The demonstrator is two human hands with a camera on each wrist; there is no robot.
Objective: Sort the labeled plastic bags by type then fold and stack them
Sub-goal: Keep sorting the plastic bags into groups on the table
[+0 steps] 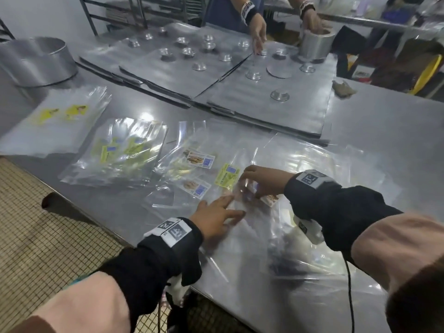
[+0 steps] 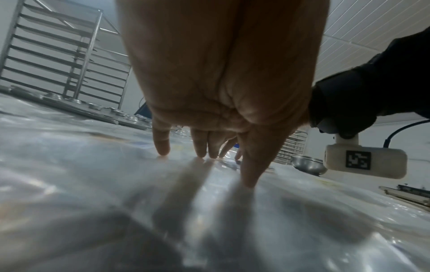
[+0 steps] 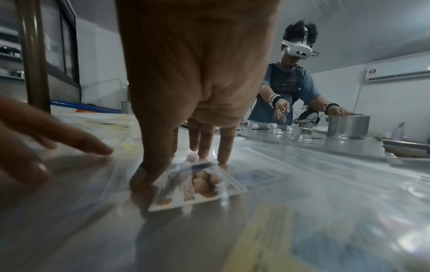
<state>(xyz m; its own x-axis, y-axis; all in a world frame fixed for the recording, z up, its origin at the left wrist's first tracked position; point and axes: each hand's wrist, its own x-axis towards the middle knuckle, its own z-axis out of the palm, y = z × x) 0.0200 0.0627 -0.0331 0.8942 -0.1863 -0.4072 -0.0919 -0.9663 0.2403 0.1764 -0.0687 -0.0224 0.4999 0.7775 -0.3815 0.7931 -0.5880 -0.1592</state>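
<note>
Clear plastic bags lie spread over the steel table (image 1: pixel 374 131). My left hand (image 1: pixel 223 210) presses flat, fingers straight, on the clear bag in front of me; its fingertips (image 2: pixel 163 150) touch the film. My right hand (image 1: pixel 252 186) rests its fingertips on the same bag, beside a biscuit label (image 1: pixel 271 200). In the right wrist view its fingertips (image 3: pixel 144 184) stand on the film at the edge of that label (image 3: pixel 197 185). A yellow-labelled bag (image 1: pixel 228 175) and two biscuit-labelled bags (image 1: pixel 199 159) lie just beyond. A yellow-labelled pile (image 1: pixel 117 152) sits left.
Another stack of yellow-labelled bags (image 1: pixel 60 114) lies far left beside a round metal pan (image 1: pixel 36 58). Metal trays (image 1: pixel 269 111) with several small tins fill the far half. A person (image 3: pixel 286 92) works across the table. The table edge (image 1: pixel 96 219) runs diagonally at my left.
</note>
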